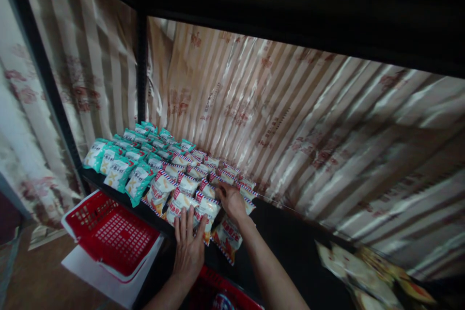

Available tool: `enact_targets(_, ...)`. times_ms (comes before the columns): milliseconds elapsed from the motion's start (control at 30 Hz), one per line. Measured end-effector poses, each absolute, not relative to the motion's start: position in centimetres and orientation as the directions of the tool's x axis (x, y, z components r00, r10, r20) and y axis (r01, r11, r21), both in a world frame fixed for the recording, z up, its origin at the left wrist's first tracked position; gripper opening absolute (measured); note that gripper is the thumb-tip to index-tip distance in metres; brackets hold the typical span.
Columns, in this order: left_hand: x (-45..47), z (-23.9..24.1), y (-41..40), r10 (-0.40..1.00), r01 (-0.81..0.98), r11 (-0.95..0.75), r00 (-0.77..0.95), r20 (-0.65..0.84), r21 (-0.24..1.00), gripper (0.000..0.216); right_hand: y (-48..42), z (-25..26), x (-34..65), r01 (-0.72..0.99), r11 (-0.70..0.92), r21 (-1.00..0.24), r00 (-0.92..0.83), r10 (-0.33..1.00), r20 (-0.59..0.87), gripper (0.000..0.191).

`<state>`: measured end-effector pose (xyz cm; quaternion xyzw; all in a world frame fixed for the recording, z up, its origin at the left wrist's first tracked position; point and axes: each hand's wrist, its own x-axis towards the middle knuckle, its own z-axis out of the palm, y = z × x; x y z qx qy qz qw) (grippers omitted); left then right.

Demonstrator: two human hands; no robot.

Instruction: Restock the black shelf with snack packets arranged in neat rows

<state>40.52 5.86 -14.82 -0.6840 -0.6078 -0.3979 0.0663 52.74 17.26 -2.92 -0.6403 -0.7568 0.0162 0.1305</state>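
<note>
Rows of snack packets lie on a black shelf (290, 242): teal-and-white packets (123, 164) at the left, red-white-blue striped packets (181, 184) beside them. My left hand (189, 247) lies flat with fingers stretched out against the front striped packets (203, 210). My right hand (230, 201) reaches further in, fingers curled on the right end of the striped rows, touching a packet (247, 193). Another striped packet (227, 240) lies loose in front, under my right forearm.
A red plastic basket (109, 235) stands on a white board at the lower left, below the shelf. A second red basket (218, 295) shows under my arms. Striped floral curtain backs the shelf. Other yellowish packets (363, 271) lie at the shelf's right. A black upright post (141, 68) stands behind.
</note>
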Motion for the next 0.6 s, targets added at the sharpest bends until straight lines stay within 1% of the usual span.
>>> enact_targets(100,40.6,-14.9,5.8,0.769,0.878,-0.267,-0.054,0.637,0.397,0.065,18.1,-2.7,53.7,0.968,0.174,-0.182,-0.132,0.966,0.222,0.034)
enact_targets(200,40.6,-15.0,5.8,0.764,0.881,-0.278,-0.039,0.644,0.384,0.070,19.2,-2.8,54.2,0.973,0.166,-0.159,-0.127,0.965,0.230,0.035)
enact_targets(433,40.6,-14.9,6.0,0.765,0.890,-0.279,-0.021,0.644,0.361,0.064,21.9,-3.9,54.0,0.985,0.120,-0.122,-0.099,0.982,0.162,0.028)
enact_targets(600,40.7,-14.8,6.1,0.769,0.910,-0.255,-0.013,0.639,0.326,0.068,22.4,-4.4,53.8,0.984,0.128,-0.127,-0.110,0.984,0.139,0.023)
